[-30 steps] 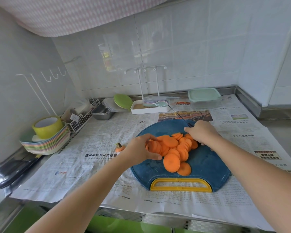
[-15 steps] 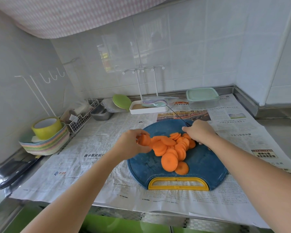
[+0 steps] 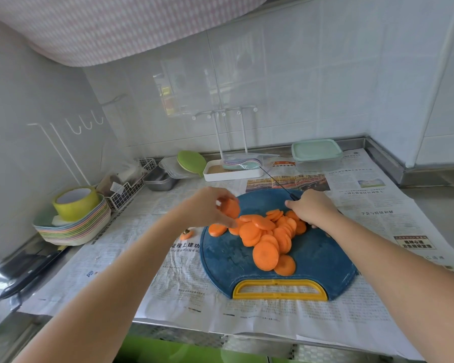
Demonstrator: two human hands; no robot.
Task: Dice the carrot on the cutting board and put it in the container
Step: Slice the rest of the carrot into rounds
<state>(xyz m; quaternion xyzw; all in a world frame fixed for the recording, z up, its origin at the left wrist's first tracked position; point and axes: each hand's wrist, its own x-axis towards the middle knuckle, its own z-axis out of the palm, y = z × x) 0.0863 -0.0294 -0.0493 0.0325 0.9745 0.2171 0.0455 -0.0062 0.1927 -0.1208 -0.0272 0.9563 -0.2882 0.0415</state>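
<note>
We list, largest first:

- Newspaper (image 3: 131,260), spread over the counter under everything.
- Cutting board (image 3: 228,258), round, blue, with its yellow handle at the near edge.
- Stack of pastel dishes (image 3: 74,231), far left, with a yellow-green cup (image 3: 75,203) sitting in the top one.
- Container (image 3: 316,153), lidded in mint green, far right against the wall, well apart from the board. We cannot tell its contents.
- White tray (image 3: 232,174), far centre, holding pastel pieces.
- Wire basket (image 3: 126,192), left of the metal tins (image 3: 159,180), filled with small packets.
- Carrot slices (image 3: 265,255), an overlapping heap of rounds on the board.
- Right hand (image 3: 312,208), wrapped round the knife (image 3: 278,183) at the heap's far side, blade pointing far-left.
- Left hand (image 3: 207,205), pinching a few held slices (image 3: 230,206) above the board's far-left edge.
- Carrot top (image 3: 186,234), on the paper just left of the board.
</note>
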